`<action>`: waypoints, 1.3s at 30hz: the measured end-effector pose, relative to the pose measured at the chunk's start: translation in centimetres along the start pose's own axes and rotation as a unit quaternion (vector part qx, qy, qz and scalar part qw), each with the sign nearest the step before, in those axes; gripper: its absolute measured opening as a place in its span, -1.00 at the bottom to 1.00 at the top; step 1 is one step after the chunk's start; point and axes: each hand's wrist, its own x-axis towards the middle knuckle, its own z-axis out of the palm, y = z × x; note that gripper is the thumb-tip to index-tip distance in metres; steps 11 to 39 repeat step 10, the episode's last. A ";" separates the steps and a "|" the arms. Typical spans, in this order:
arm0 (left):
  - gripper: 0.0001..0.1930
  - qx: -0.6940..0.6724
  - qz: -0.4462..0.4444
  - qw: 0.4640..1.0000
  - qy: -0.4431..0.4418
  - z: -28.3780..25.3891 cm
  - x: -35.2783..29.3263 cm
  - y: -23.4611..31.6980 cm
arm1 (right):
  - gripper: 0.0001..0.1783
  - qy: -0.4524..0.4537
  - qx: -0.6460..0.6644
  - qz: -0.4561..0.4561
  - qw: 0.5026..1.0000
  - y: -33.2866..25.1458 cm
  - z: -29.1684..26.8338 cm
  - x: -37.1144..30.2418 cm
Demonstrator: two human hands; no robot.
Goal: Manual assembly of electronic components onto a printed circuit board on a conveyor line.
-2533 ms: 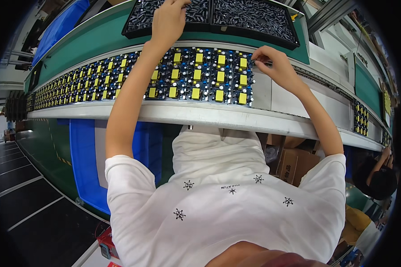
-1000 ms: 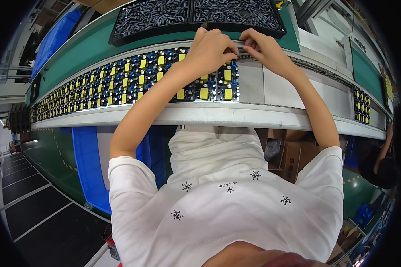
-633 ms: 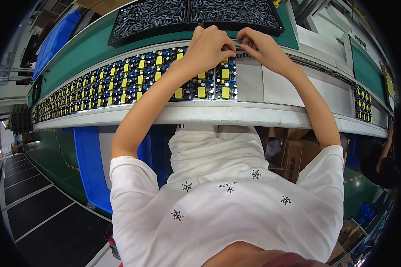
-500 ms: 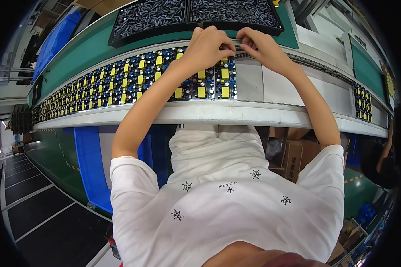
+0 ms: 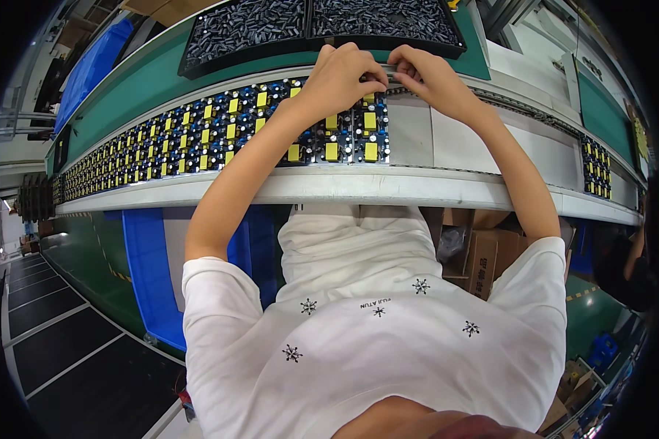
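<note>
Both my hands are raised over the far rail of a conveyor line, close together with a small gap between them. My left hand [image 5: 344, 77] is bent over the end of the rows of circuit boards [image 5: 370, 133], its fingers curled and the thumb near the index fingertip. These boards carry yellow blocks, blue parts and small silvery cylinders. My right hand [image 5: 426, 74] has its fingers curled inward beside the boards' right end, over the chain track. Whatever either hand pinches is too small or hidden to make out.
Beyond my hands, a two-part black tray [image 5: 256, 45] holds many small dark cylindrical parts on a green mat [image 5: 135, 91]. Farther right on the line sits another group of boards [image 5: 597, 168]. Below the line are a blue bin [image 5: 148, 278] and cardboard boxes [image 5: 483, 260]. A person is at the right edge.
</note>
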 end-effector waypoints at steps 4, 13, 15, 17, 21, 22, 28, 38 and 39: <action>-0.92 0.004 0.012 1.000 -0.008 -0.1 0.2 0.1 | -0.78 0.002 0.001 -0.001 1.000 0.1 -0.1 0.0; -0.91 0.051 0.029 0.997 -0.056 -0.4 1.0 1.4 | -0.77 0.001 -0.027 -0.016 1.000 0.5 -0.5 -0.4; -0.91 0.051 0.029 0.997 -0.056 -0.4 1.0 1.4 | -0.77 0.001 -0.027 -0.016 1.000 0.5 -0.5 -0.4; -0.91 0.051 0.029 0.997 -0.056 -0.4 1.0 1.4 | -0.77 0.001 -0.027 -0.016 1.000 0.5 -0.5 -0.4; -0.91 0.051 0.029 0.997 -0.056 -0.4 1.0 1.4 | -0.77 0.001 -0.027 -0.016 1.000 0.5 -0.5 -0.4; -0.91 0.051 0.029 0.997 -0.056 -0.4 1.0 1.4 | -0.77 0.001 -0.027 -0.016 1.000 0.5 -0.5 -0.4; -0.91 0.051 0.029 0.997 -0.056 -0.4 1.0 1.4 | -0.77 0.001 -0.027 -0.016 1.000 0.5 -0.5 -0.4; -0.91 0.051 0.029 0.997 -0.056 -0.4 1.0 1.4 | -0.77 0.001 -0.027 -0.016 1.000 0.5 -0.5 -0.4; -0.91 0.051 0.029 0.997 -0.056 -0.4 1.0 1.4 | -0.77 0.001 -0.027 -0.016 1.000 0.5 -0.5 -0.4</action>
